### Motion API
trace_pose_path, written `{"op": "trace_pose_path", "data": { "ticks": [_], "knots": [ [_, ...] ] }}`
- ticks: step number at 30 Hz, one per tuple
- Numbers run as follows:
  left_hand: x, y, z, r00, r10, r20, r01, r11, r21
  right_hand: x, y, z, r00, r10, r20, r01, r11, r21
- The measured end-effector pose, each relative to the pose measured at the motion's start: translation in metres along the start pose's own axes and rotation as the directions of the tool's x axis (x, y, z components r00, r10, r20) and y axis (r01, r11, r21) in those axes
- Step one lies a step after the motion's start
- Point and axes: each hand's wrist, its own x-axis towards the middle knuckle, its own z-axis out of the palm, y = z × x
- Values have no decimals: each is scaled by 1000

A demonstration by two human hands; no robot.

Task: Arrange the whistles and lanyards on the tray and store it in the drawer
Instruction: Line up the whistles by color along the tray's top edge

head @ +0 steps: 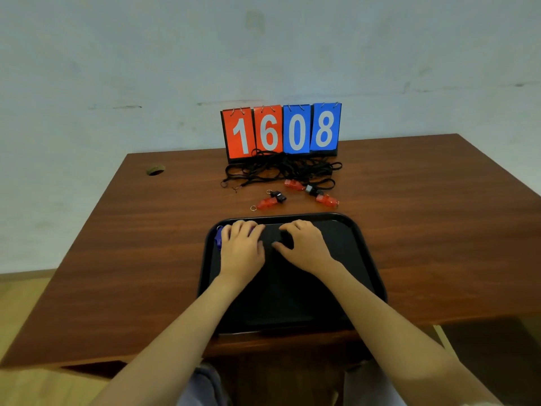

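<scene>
Left hand (241, 247), right hand (304, 249) over tray (354, 259) — desk (140, 244), perhaps scuffed wall (146, 68)

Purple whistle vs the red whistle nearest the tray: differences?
Colour: the purple whistle is purple-blue, the red whistle red. Place: the purple whistle sits in the tray at its far left corner; the red whistle lies on the table just beyond the tray's far rim. Contact: the left hand holds the purple whistle and hides most of it; the red whistle lies untouched, in full view. Both look like small plastic whistles.
</scene>
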Motion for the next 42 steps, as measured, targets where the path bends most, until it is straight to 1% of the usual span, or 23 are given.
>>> {"op": "trace_pose_path", "data": {
  "ticks": [2,5,8,10,12,16,19,22,29,33,42],
  "knots": [
    [4,-7,-1,998,2,61,-8,995,101,1,-5,1,1000,7,25,-6,999,-47],
    [7,-10,3,992,16,126,-35,988,147,3,-7,4,998,25,61,-21,997,-70],
    [8,-11,6,995,13,104,-29,988,153,9,-7,4,993,29,111,-25,999,-32],
    [9,-13,8,997,17,75,-27,990,136,13,-9,3,989,-3,149,7,1000,-30],
    [10,-16,10,997,9,77,-18,994,109,17,-11,2,987,-24,162,27,999,-17],
    [13,-17,6,988,-11,155,6,999,34,26,-15,1,990,-43,134,38,998,42],
    [13,-18,0,989,6,146,-3,1000,-15,30,-15,-1,986,-81,144,74,996,55],
    [9,-22,-4,991,22,134,-22,1000,-3,32,-11,1,982,-110,153,110,994,9],
    [10,-27,-2,988,26,150,-32,999,34,33,-7,6,991,-84,108,88,996,-34],
    [14,-22,-4,981,22,195,-27,999,24,34,-7,8,993,-80,87,83,996,-40],
    [11,-21,-7,978,-5,211,-1,1000,28,34,-5,9,995,-51,82,51,999,-1]
  ]
}}
